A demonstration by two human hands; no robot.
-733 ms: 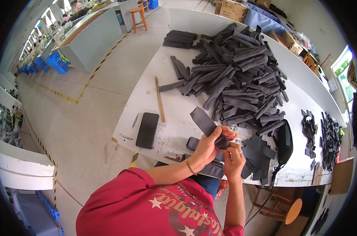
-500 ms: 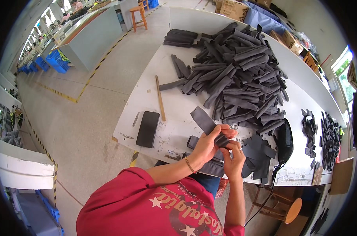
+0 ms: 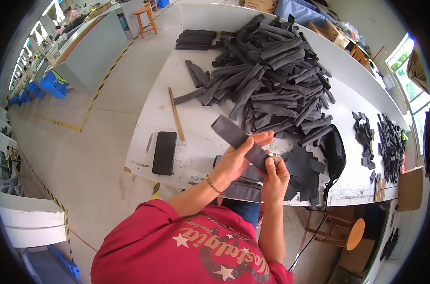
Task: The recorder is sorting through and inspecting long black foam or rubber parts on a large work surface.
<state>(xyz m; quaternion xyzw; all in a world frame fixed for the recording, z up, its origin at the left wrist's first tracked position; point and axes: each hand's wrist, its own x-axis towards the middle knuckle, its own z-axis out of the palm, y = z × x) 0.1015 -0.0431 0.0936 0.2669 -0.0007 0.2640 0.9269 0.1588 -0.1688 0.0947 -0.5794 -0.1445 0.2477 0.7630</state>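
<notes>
A flat dark grey fabric strip slants between my two hands, above the near edge of the white table. My left hand supports its middle, the thumb lying over the strip and the fingers behind it. At the lower right end of the strip, my right hand pinches the fabric between thumb and fingers. Just below my hands more grey fabric strips lie along the table's edge. Right of my right hand is a stack of dark flat pieces.
A large heap of grey fabric tubes covers the table's far middle. A black phone and a wooden stick lie at left. A black corded device stands at right, near more dark scraps. A wooden stool is below.
The near end of the strip, bunched or folded between my fingers before, now lies flatter and longer. My left fingers have opened out, and the head view has shifted slightly.
</notes>
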